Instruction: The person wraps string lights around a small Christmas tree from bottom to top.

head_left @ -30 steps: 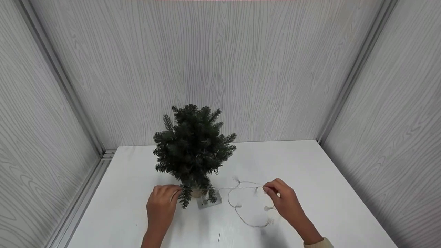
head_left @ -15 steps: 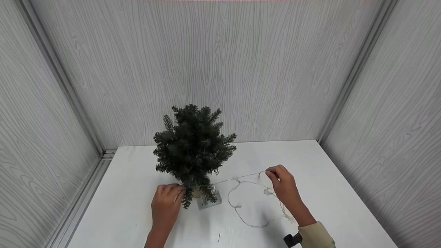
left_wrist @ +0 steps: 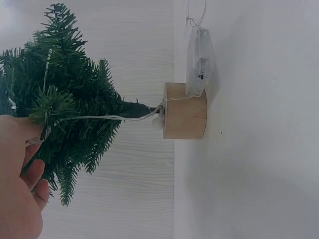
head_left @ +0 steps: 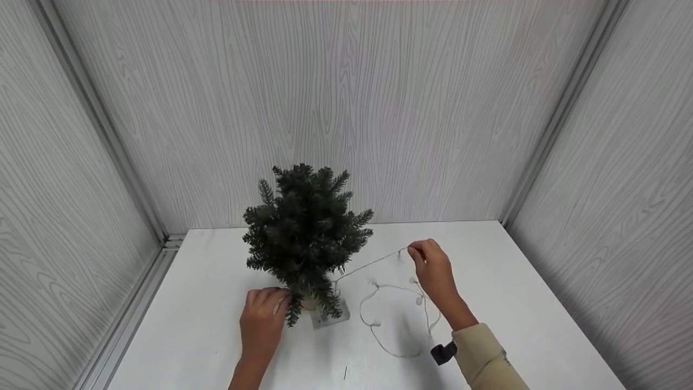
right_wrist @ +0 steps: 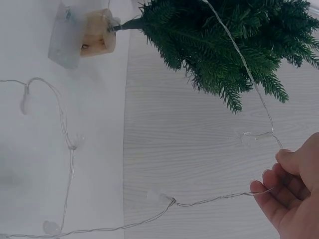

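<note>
Artificial fir tree [head_left: 306, 227]: upright on the white tabletop [head_left: 189, 330], left of centre in the head view, mounted on a round wooden base [left_wrist: 185, 122]. Light string [right_wrist: 243, 59]: thin twisted wire with pale bulbs [right_wrist: 51, 227], partly on the tree and partly laid in a loose loop on the tabletop to the tree's right. Left hand [head_left: 264, 317]: at the tree's lower left branches, grasping the wire between thumb and fingers beside a branch tip. Right hand [head_left: 437, 275]: raised to the right of the tree, pinching the wire; one length runs straight from its fingertips down to the foliage, another trails towards the loop. Transparent battery box [left_wrist: 197, 62]: right beside the base; contact between the two cannot be confirmed. Right forearm: beige sleeve [head_left: 484, 352], with a black device [head_left: 444, 353] at the cuff. Surround: pale wood-grain panels [head_left: 325, 81] behind and at both sides
</note>
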